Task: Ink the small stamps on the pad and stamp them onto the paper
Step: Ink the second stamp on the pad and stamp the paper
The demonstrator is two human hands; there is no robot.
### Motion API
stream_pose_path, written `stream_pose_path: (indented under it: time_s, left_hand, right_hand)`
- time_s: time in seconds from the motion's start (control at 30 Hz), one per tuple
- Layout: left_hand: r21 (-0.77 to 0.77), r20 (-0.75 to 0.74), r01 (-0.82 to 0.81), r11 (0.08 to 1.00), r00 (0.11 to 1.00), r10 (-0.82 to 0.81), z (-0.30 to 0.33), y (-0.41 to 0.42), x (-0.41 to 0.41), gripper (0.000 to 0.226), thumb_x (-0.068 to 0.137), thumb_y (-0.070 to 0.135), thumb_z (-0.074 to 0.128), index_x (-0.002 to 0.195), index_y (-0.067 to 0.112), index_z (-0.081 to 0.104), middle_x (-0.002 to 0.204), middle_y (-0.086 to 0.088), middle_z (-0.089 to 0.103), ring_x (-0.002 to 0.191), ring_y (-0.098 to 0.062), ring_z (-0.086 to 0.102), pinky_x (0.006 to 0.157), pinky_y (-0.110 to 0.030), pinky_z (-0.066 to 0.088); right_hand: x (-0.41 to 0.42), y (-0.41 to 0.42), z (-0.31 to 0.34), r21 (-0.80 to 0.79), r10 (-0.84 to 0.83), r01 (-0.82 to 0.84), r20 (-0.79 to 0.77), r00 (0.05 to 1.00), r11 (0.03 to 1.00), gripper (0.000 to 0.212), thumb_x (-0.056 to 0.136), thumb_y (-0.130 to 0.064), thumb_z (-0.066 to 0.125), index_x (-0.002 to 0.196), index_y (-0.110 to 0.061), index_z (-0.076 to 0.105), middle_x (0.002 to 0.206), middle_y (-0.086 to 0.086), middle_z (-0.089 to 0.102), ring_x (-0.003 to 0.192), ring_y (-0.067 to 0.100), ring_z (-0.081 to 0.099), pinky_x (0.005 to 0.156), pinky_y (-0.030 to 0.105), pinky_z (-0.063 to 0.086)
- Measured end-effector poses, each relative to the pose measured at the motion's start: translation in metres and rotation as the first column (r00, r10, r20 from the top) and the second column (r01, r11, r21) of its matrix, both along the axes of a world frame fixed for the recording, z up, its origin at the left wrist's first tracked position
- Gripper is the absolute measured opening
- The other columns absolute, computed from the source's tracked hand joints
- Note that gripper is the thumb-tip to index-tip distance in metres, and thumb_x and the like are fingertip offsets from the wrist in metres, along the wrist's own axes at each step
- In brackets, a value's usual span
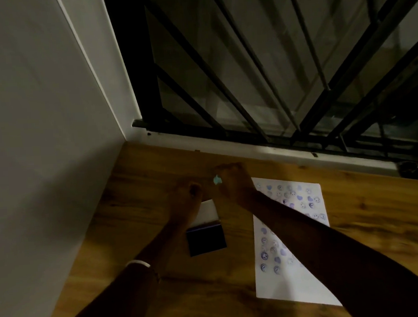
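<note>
A white sheet of paper lies on the wooden table, covered with several purple and blue stamp prints. Left of it sits the ink pad, dark blue, with its white lid open behind it. My right hand is raised beyond the pad, fingers closed around a small pale-blue stamp. My left hand hovers just left of it, above the lid, fingers curled; something dark shows at its fingertips, too dim to name. My right forearm crosses over the paper.
A white wall closes the left side. A dark window with black metal bars and a white sill runs along the table's far edge. A pale band circles my left wrist.
</note>
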State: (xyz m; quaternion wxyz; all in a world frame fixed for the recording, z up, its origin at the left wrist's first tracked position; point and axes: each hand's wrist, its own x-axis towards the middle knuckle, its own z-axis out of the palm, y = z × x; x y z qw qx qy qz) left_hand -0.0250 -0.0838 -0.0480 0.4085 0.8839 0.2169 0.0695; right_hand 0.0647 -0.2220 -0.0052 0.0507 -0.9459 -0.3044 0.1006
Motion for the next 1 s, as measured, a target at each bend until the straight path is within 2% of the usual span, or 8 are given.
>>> stream_pose_path:
  time_s: [0.13,0.27,0.43,0.53,0.67,0.8,0.93,1.0]
  left_hand:
    - [-0.021,-0.011,-0.026,0.999,1.0,0.026,0.0,-0.001,0.0,0.018,0.094,0.029,0.05,0.086,0.022,0.065,0.071,0.002,0.06,0.058,-0.008,0.052,0.05,-0.022,0.037]
    - [-0.026,0.002,-0.007,1.0,1.0,0.007,0.001,0.001,-0.003,0.023,0.096,0.032,0.047,0.096,0.018,0.065,0.086,-0.006,0.067,0.076,-0.022,0.062,0.069,-0.036,0.052]
    - [-0.052,-0.01,0.007,0.999,1.0,-0.008,0.0,0.002,-0.006,0.024,0.097,0.034,0.045,0.098,0.018,0.063,0.087,-0.007,0.067,0.079,-0.024,0.063,0.066,-0.031,0.046]
    - [-0.063,-0.038,0.023,0.998,0.999,-0.025,0.002,0.005,-0.006,0.024,0.097,0.034,0.046,0.106,0.019,0.064,0.096,-0.007,0.069,0.087,-0.025,0.064,0.075,-0.037,0.052]
    - [-0.261,-0.006,-0.028,0.965,1.0,0.028,0.006,0.005,-0.008,0.017,0.096,0.023,0.053,0.101,0.011,0.064,0.095,-0.017,0.068,0.089,-0.034,0.064,0.078,-0.045,0.054]
    - [-0.235,0.048,-0.067,0.97,0.996,0.081,0.016,0.0,-0.018,0.016,0.096,0.024,0.051,0.099,0.015,0.065,0.082,-0.004,0.063,0.083,-0.029,0.064,0.061,-0.027,0.043]
    - [-0.067,0.08,0.079,0.995,0.994,-0.073,0.029,-0.013,-0.038,0.024,0.096,0.03,0.052,0.115,0.019,0.062,0.108,-0.002,0.067,0.095,-0.016,0.062,0.074,-0.023,0.042]
    - [-0.093,0.134,0.214,0.972,0.97,-0.201,0.037,-0.023,-0.053,0.033,0.091,0.024,0.062,0.122,0.014,0.059,0.116,-0.002,0.063,0.1,-0.012,0.057,0.078,-0.006,0.039]
  right_hand:
    - [-0.004,-0.008,0.005,0.017,-0.008,0.008,0.003,1.0,1.0,0.058,0.087,-0.029,0.065,0.139,-0.018,0.044,0.141,0.008,0.053,0.126,0.03,0.051,0.111,0.044,0.03]
    - [-0.01,-0.022,0.01,-0.007,-0.049,0.05,0.083,0.995,0.999,0.045,0.089,-0.031,0.061,0.132,-0.022,0.051,0.128,0.006,0.063,0.119,0.029,0.055,0.111,0.046,0.028]
    - [-0.015,-0.031,0.01,-0.032,-0.071,0.075,0.105,0.992,0.997,0.032,0.093,-0.016,0.053,0.121,-0.031,0.062,0.123,-0.001,0.068,0.119,0.024,0.055,0.113,0.047,0.026]
    - [-0.019,-0.033,0.01,0.006,-0.07,0.07,0.14,0.988,0.998,0.031,0.095,-0.016,0.051,0.119,-0.03,0.064,0.118,0.0,0.07,0.115,0.025,0.057,0.111,0.044,0.028]
    - [-0.024,-0.034,0.015,0.034,-0.048,0.043,0.159,0.986,0.998,0.025,0.095,-0.021,0.053,0.117,-0.027,0.065,0.114,0.002,0.071,0.11,0.024,0.06,0.108,0.041,0.032]
    - [-0.035,-0.035,0.027,0.13,-0.046,0.036,0.08,0.996,0.991,0.026,0.095,-0.02,0.053,0.118,-0.02,0.065,0.126,0.003,0.067,0.115,0.022,0.06,0.106,0.038,0.04]
    - [-0.06,-0.035,0.037,0.276,-0.057,0.066,-0.043,0.997,0.959,0.021,0.092,-0.014,0.056,0.108,-0.014,0.069,0.116,0.01,0.068,0.105,0.026,0.063,0.089,0.038,0.053]
    - [-0.073,-0.035,0.037,0.276,-0.065,0.084,-0.076,0.995,0.958,0.017,0.092,-0.015,0.057,0.103,-0.017,0.069,0.113,0.008,0.068,0.104,0.026,0.061,0.086,0.037,0.052]
